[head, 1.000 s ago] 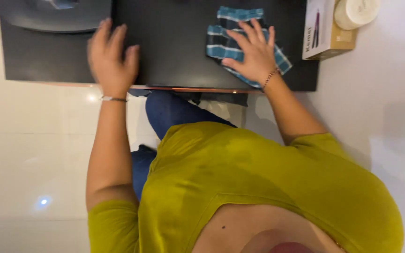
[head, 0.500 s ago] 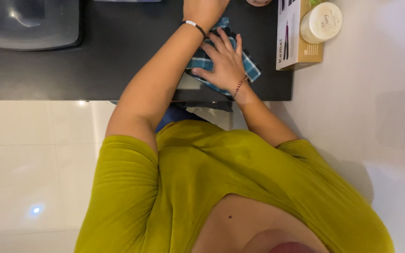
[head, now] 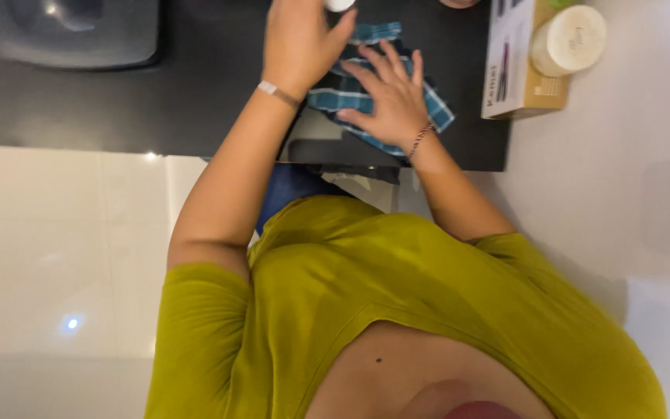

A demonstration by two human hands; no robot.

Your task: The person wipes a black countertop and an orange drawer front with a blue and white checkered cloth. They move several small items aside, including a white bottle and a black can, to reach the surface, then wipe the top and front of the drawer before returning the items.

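One head-worn camera looks steeply down, close over the person's chest, toward the dark counter point(head: 118, 109).

Colours here: the cloth point(head: 381, 97) is a teal-blue and dark plaid with thin white lines. Countertop point(head: 195, 93) is flat black, sink point(head: 71, 35) dark grey. The shirt point(head: 397, 310) is solid mustard-green, jeans point(head: 292, 190) blue. Box point(head: 513, 66) is white and tan cardboard, with a cream round jar point(head: 569, 39) on top. Floor point(head: 48, 256) is glossy white.
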